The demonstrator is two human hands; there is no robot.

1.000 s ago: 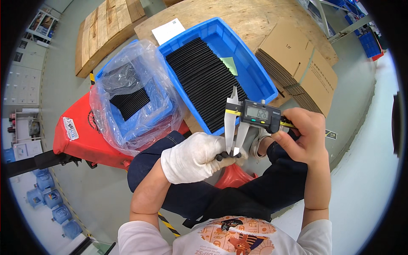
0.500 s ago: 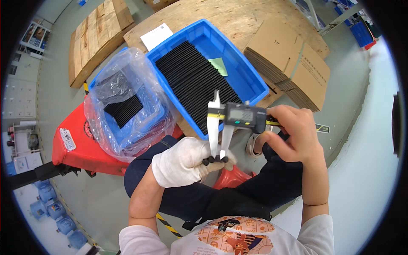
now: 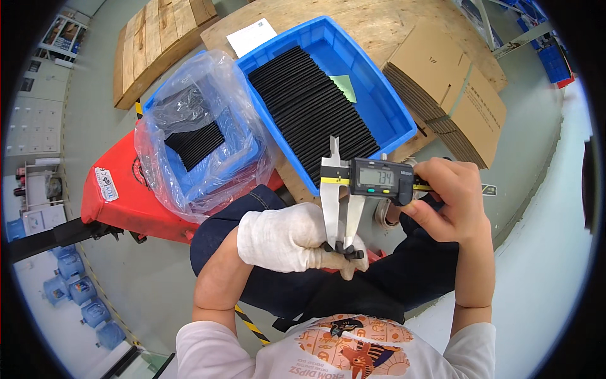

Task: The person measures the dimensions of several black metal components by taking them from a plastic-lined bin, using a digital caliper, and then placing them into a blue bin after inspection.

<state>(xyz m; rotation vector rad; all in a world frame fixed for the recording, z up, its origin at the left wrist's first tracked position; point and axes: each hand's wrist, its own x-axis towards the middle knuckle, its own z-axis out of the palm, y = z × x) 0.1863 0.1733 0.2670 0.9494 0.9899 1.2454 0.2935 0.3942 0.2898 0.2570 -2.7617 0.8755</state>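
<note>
Rods (image 3: 349, 252), probably light, stiff, best gripped mid-length: inside tightly curled left hand (image 3: 293, 237); at one o'clock, calipers (image 3: 382, 180) pinched in right hand (image 3: 448, 201).

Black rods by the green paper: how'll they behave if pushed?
Likely stiff: the black rods lie straight and parallel. Loose ones may roll, since the similar pieces in the gloved left hand have roundish ends. Packed side by side, they'd probably shift as a group.

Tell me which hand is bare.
The right hand, holding the caliper; the left hand wears a white glove and holds black rods.
</note>
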